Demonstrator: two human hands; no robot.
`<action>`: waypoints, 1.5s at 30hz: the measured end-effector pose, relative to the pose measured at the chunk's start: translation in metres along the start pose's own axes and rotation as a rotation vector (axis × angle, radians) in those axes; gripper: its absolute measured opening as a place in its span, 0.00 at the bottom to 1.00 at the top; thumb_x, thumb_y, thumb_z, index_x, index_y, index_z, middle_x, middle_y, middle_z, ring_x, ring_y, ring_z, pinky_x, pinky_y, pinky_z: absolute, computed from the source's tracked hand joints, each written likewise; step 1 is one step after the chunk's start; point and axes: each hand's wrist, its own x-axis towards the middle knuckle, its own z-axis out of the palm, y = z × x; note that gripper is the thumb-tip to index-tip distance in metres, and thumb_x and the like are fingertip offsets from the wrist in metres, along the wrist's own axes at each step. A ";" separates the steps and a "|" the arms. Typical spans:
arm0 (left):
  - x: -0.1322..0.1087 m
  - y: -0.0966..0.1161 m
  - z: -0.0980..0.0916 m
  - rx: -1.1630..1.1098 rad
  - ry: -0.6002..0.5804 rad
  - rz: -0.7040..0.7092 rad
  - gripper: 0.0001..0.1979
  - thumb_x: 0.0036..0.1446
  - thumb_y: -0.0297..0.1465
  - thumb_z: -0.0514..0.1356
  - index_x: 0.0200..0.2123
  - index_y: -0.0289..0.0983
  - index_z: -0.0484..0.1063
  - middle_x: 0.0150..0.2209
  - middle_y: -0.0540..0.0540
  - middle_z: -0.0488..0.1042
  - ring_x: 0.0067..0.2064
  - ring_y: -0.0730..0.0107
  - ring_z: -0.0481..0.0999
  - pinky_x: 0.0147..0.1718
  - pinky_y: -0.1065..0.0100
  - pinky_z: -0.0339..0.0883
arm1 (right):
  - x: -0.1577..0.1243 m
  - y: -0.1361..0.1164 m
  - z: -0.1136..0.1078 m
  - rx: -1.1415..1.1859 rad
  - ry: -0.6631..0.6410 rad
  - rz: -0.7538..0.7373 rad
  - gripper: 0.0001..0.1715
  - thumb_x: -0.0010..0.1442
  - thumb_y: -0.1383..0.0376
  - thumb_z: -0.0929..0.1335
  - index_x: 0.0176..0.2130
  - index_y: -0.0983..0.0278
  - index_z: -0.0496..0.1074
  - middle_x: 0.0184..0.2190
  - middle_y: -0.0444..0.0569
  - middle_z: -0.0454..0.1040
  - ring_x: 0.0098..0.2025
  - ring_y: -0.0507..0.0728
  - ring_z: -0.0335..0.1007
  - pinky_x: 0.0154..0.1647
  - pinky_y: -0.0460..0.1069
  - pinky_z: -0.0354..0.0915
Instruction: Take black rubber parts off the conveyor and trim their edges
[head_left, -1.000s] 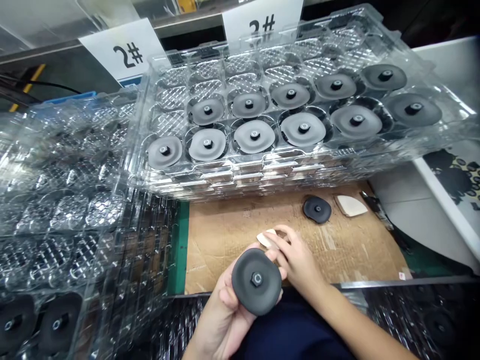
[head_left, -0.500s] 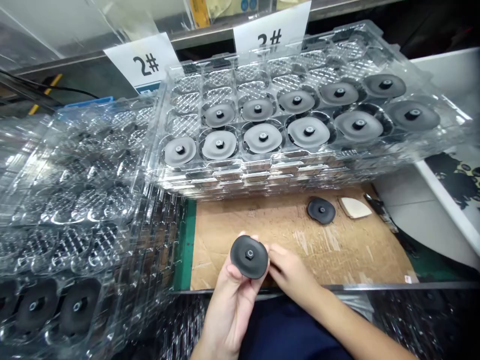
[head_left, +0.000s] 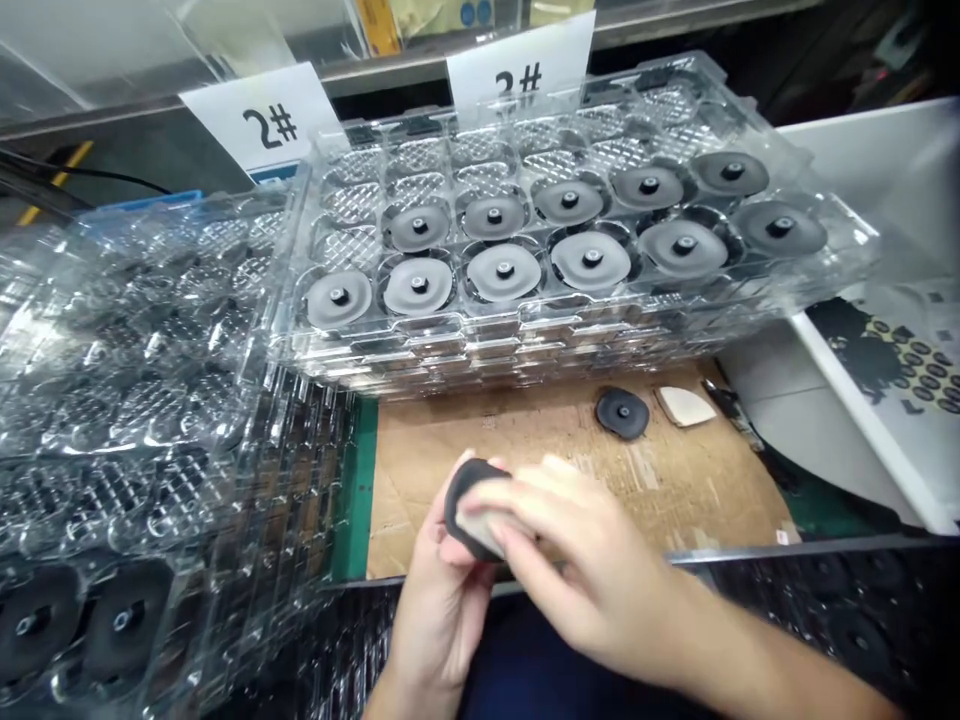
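Note:
My left hand [head_left: 442,590] grips a black rounded disc [head_left: 459,490] over the cardboard's front edge, fingers wrapped round its rim. My right hand [head_left: 577,550] lies across the disc's face, its fingers closed on a pale pad [head_left: 484,525] pressed against the disc. The fingers hide the disc's centre. On the brown cardboard [head_left: 427,440] lie another black disc [head_left: 622,412] with a small central stud and a cream wedge-shaped piece [head_left: 686,406]. Behind them, a clear plastic tray [head_left: 450,325] holds several similar discs in its pockets.
Stacked clear trays [head_left: 180,420] fill the left side. Paper signs [head_left: 262,120] stand behind the trays, one reading 2#. At right is a white-edged container [head_left: 870,420] beside a sheet with black and yellow parts. A metal edge [head_left: 735,552] runs along the front.
My right hand has moved from beside the disc onto its face, with a pale pad now showing under the fingers. The disc is tilted and the whole view has shifted slightly.

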 end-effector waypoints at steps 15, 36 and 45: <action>0.004 0.015 0.019 0.001 -0.129 -0.020 0.25 0.36 0.34 0.69 0.43 0.43 0.74 0.43 0.47 0.78 0.45 0.62 0.75 0.45 0.70 0.68 | -0.006 0.000 -0.005 -0.057 0.132 -0.065 0.15 0.59 0.73 0.61 0.46 0.65 0.66 0.35 0.49 0.74 0.34 0.55 0.67 0.36 0.51 0.62; 0.027 0.026 0.005 -0.120 -0.044 0.030 0.22 0.40 0.33 0.68 0.42 0.47 0.74 0.44 0.51 0.78 0.43 0.64 0.77 0.43 0.72 0.70 | 0.000 0.016 -0.007 -0.162 -0.014 -0.021 0.13 0.59 0.72 0.62 0.44 0.62 0.68 0.24 0.45 0.70 0.25 0.53 0.63 0.27 0.50 0.59; 0.026 0.023 0.001 -0.085 -0.085 0.060 0.20 0.48 0.24 0.63 0.45 0.46 0.72 0.47 0.50 0.76 0.49 0.67 0.72 0.49 0.71 0.65 | 0.024 0.013 -0.008 -0.125 -0.019 0.016 0.17 0.59 0.73 0.62 0.47 0.59 0.67 0.33 0.44 0.73 0.31 0.52 0.66 0.32 0.48 0.59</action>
